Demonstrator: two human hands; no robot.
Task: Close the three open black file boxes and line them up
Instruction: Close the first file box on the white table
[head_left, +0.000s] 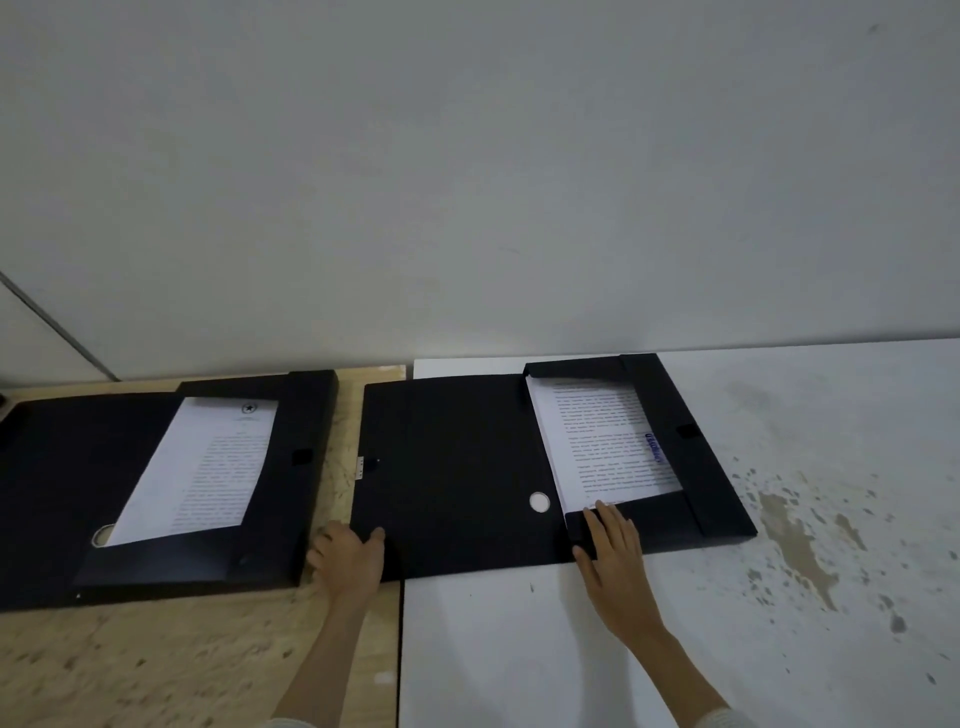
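Two open black file boxes lie flat in front of me. The right box (457, 467) has its cover spread to the left and printed papers (602, 441) in its tray at the right. My left hand (350, 558) grips the near left corner of that cover. My right hand (613, 545) rests flat, fingers apart, on the tray's near flap, its fingertips touching the paper's edge. The left box (67, 493) also lies open, with a printed sheet (202, 467) slanting across it. I see no third box.
The left box lies on a wooden board (182, 665); the right box lies mostly on a white tabletop (779, 649) with worn, chipped patches at the right. A pale wall (467, 182) rises directly behind both boxes.
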